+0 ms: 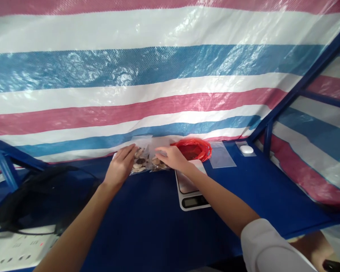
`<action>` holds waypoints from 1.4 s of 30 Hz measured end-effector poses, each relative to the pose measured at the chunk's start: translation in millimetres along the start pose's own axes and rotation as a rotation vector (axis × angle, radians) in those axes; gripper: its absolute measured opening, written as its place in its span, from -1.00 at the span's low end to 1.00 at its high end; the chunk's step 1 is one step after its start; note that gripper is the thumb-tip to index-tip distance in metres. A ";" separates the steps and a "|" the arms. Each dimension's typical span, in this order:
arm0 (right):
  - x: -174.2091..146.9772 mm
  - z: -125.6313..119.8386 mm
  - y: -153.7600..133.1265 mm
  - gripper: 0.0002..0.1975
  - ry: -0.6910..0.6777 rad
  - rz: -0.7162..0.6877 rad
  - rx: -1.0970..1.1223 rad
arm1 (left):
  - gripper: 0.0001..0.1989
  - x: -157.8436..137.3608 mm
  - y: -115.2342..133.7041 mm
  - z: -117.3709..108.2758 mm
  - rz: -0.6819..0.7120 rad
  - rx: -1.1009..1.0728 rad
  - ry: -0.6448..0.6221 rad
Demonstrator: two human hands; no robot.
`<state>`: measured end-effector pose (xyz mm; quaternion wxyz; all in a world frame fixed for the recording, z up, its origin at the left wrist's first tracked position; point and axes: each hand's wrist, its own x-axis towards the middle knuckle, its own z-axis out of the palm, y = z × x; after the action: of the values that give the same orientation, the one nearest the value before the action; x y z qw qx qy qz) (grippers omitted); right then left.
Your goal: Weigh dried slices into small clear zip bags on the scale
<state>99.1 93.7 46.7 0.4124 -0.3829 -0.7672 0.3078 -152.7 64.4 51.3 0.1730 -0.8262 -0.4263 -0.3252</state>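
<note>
My left hand (121,163) lies along the left edge of a clear plastic bag (139,165) holding pale and dark brown dried pieces. Its fingers are stretched out and touch the bag; the thumb is hidden. My right hand (172,155) reaches over a second clear bag (156,163) of similar brown pieces, with thumb and fingers apart. Whether its fingertips touch that bag, I cannot tell. Both bags lie side by side at the back of the blue table (147,219). A white digital scale (184,189) sits under my right forearm, its plate partly covered.
Behind the scale is a red plastic basket (208,149). Right of it lie a flat clear bag (221,155) and a white oval object (246,149). A black strapped item (25,200) and a white power strip (19,251) are at left. Striped sheeting (130,68) closes the back.
</note>
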 end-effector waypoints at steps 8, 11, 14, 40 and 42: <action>-20.6 16.5 9.0 -0.64 -0.103 -0.213 -0.549 | -0.67 -0.1 10.6 13.2 0.029 0.071 -0.205; -22.9 20.2 13.2 -0.62 -0.107 -0.237 -0.616 | -0.58 -2.6 11.1 16.6 0.020 0.052 -0.275; -23.0 21.4 14.4 -0.62 -0.104 -0.246 -0.653 | -0.47 -3.2 12.0 17.5 -0.006 0.014 -0.323; -54.4 -7.2 13.5 -0.62 -0.002 -0.339 -0.567 | -0.64 4.5 52.4 28.2 -0.175 0.034 -0.069; -70.8 -21.2 17.2 -0.65 0.045 -0.305 -0.553 | -0.66 1.2 71.0 27.1 -0.180 0.007 -0.026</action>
<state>149.3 46.3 15.0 0.3509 -0.3678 -0.8610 0.0133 -83.6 39.5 31.8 0.1404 -0.7880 -0.5022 -0.3272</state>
